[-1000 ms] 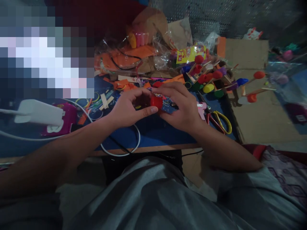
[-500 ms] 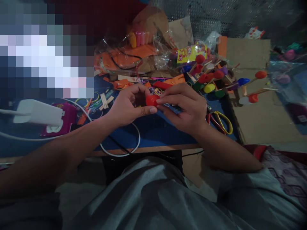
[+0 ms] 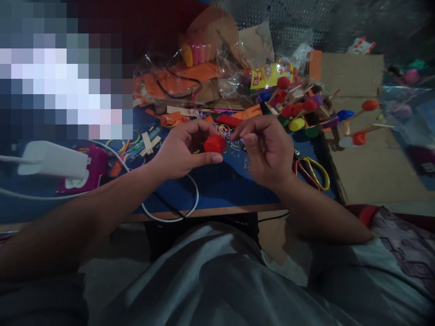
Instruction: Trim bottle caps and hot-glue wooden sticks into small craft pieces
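**Ball (image 3: 215,143) in left hand (image 3: 181,147), right hand (image 3: 272,149) off to the side**

The left hand holds the red ball between its thumb and its bent fingers. The ball is up over the table (image 3: 224,192), right in the middle, with one side facing the right hand. The right hand does not touch it. Its fingers are curled, and I can't tell if a tiny thing is pinched in there.

My guess is that the step is shaping or fixing the ball, with the left hand keeping it steady. The next move seems to need soft fingertips on the near side, so the ball doesn't get squashed or slip.

Behind the ball is a little heap of bands (image 3: 224,130). Flat sticks (image 3: 147,143) lie in a bunch past the left wrist. The scissors (image 3: 306,160) are just beyond the right wrist. Farther left, a white plug (image 3: 56,159) sits in a pink block (image 3: 98,163), and a white cord (image 3: 197,199) loops over the table's front edge.

At the back right is a pile of sticks with bright lumps (image 3: 299,108), next to cardboard (image 3: 380,167). Orange paper (image 3: 197,71) lies at the back. The room is dim, with dark mesh (image 3: 288,27) behind.
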{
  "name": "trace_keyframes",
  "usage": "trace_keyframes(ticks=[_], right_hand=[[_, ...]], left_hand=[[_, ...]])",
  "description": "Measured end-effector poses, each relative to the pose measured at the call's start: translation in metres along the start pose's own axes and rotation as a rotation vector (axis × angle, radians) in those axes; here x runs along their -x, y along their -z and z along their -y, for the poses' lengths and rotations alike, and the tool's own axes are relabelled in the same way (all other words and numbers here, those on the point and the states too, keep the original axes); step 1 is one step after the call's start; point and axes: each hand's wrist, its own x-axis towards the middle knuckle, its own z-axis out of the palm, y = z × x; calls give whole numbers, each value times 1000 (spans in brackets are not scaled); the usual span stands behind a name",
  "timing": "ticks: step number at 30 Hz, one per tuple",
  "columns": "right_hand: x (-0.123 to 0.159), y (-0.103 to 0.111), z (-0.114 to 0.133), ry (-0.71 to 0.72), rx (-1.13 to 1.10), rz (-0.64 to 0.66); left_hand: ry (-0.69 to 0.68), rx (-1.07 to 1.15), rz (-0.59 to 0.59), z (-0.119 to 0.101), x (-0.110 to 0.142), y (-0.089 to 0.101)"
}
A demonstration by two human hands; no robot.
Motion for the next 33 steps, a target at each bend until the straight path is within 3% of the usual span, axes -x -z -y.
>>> trace_keyframes(ticks=[7,12,15,21,27,30,33], right_hand=[[-9,9,12,-125,39,78],[-16,12,16,6,144,431],[-16,11,15,100,190,539],[-11,10,17,111,227,518],[-4,6,28,161,329,577],[-7,14,28,156,366,603],[-23,40,16,63,432,572]], left_hand=[[-9,4,-30,2,-2,0],[4,26,5,2,-3,0],[55,45,86,1,-1,1],[106,79,178,0,1,-2],[56,-123,244,2,5,-2],[-50,-210,170,3,6,-1],[-141,-254,-5,4,5,2]])
